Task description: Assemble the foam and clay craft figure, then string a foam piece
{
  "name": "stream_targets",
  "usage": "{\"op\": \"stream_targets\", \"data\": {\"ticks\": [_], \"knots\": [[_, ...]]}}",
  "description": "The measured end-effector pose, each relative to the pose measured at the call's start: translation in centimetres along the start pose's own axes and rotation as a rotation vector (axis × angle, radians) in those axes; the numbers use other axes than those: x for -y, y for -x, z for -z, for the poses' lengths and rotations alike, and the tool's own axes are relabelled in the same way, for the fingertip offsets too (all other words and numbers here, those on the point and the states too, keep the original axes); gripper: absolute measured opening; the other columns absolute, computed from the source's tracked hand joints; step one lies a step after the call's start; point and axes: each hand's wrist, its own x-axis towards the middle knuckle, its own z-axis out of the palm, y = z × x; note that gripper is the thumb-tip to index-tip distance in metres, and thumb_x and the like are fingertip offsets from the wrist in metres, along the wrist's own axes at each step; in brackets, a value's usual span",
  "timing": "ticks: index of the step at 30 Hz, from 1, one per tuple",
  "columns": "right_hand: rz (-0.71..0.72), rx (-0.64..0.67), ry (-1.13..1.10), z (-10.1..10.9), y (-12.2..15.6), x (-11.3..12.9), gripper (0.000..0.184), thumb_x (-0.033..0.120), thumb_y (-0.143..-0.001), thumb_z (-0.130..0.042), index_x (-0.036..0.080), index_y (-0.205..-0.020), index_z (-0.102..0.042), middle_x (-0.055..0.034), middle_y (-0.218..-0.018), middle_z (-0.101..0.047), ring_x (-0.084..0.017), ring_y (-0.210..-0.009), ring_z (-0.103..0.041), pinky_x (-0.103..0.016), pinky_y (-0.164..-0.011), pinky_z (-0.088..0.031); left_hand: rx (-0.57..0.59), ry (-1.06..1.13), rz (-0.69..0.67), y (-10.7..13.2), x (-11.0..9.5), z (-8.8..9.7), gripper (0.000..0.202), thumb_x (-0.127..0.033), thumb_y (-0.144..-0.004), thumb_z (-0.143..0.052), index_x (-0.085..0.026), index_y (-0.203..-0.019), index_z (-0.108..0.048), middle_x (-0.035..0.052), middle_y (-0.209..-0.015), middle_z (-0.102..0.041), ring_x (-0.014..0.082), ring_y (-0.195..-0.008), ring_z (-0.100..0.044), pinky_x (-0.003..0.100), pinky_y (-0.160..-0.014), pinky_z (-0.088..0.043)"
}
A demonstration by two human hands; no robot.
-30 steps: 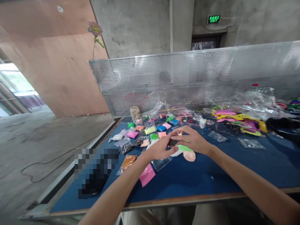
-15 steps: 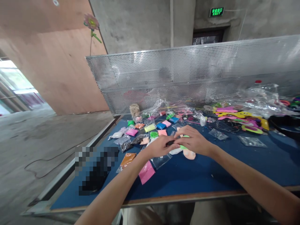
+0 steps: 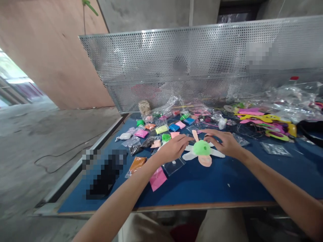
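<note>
A flat modelling-clay figure [image 3: 202,147] lies on the blue table, with a bright green round middle, white lobes at both sides and peach pieces above and below. A small darker green spot marks its middle. My left hand [image 3: 174,147] is at its upper left, fingers drawn together, tips close to the upper peach piece; whatever they hold is hidden. On the upper right, my right hand [image 3: 223,141] curls thumb and fingers inward, with a small dark bit of clay showing at the fingertips.
Several coloured clay packets, such as the orange-brown packet [image 3: 137,164] and pink sheet [image 3: 158,179], lie left. Foam cutouts [image 3: 267,119] and clear plastic bags [image 3: 290,97] lie right. A dark blurred object [image 3: 103,178] rests near the left edge. A perforated metal panel [image 3: 156,64] stands behind.
My hands were together over the figure with a dark piece between them. They have moved apart, uncovering the green middle. The view has tilted downward.
</note>
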Motion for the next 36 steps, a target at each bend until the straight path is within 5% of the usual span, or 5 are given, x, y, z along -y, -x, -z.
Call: {"op": "stream_targets", "data": {"ticks": [7, 14, 20, 29, 36], "knots": [[-0.008, -0.022, -0.021, 0.1, -0.5, -1.1, 0.024, 0.027, -0.098, -0.046, 0.026, -0.113, -0.066, -0.0027, -0.096, -0.074, -0.017, -0.085, -0.071, -0.029, -0.077, -0.055, -0.014, -0.042, 0.036, -0.1, 0.5, 0.5, 0.030, -0.033, -0.102, -0.032, -0.017, -0.091, -0.054, 0.0078, -0.088, -0.056, 0.0197, -0.084, -0.052, 0.034, -0.080, -0.046], [-0.046, -0.042, -0.081, 0.3, -0.5, -2.3, 0.023, 0.034, -0.099, -0.046, 0.025, -0.108, -0.065, -0.0019, -0.084, -0.073, -0.016, -0.069, -0.069, -0.028, -0.067, -0.055, -0.019, 0.012, 0.080, -0.1, 0.9, -0.7, 0.033, -0.020, -0.103, -0.025, -0.019, -0.129, -0.045, 0.0112, -0.112, -0.057, 0.0214, -0.106, -0.052, 0.037, -0.092, -0.046], [-0.139, -0.040, -0.173, 1.2, -0.5, -3.4, 0.030, 0.041, -0.099, -0.046, 0.019, -0.085, -0.062, 0.0011, -0.061, -0.065, -0.011, -0.048, -0.056, -0.023, -0.052, -0.047, 0.023, 0.013, -0.016, -0.2, 1.1, -1.5, 0.038, -0.004, -0.093, -0.029, -0.018, -0.121, -0.051, 0.0112, -0.120, -0.057, 0.0213, -0.116, -0.051, 0.037, -0.097, -0.044], [-0.011, 0.109, -0.125, 0.8, -1.0, -2.8, 0.030, 0.030, -0.099, -0.044, 0.022, -0.119, -0.065, -0.0061, -0.100, -0.073, -0.016, -0.079, -0.070, -0.029, -0.072, -0.054, 0.005, 0.026, 0.129, 0.1, 0.9, 0.2, 0.028, -0.014, -0.092, -0.036, -0.017, -0.099, -0.063, 0.0005, -0.070, -0.060, 0.0125, -0.057, -0.050, 0.026, -0.061, -0.037], [-0.006, 0.108, -0.176, 0.2, -1.2, -1.2, 0.018, 0.035, -0.092, -0.060, 0.022, -0.095, -0.071, -0.0011, -0.082, -0.075, -0.015, -0.071, -0.072, -0.026, -0.067, -0.055, -0.129, -0.042, 0.222, -0.1, 0.2, 0.2, 0.033, -0.033, -0.095, -0.044, -0.016, -0.077, -0.065, -0.0012, -0.054, -0.052, 0.0103, -0.048, -0.043, 0.024, -0.054, -0.032]]}}
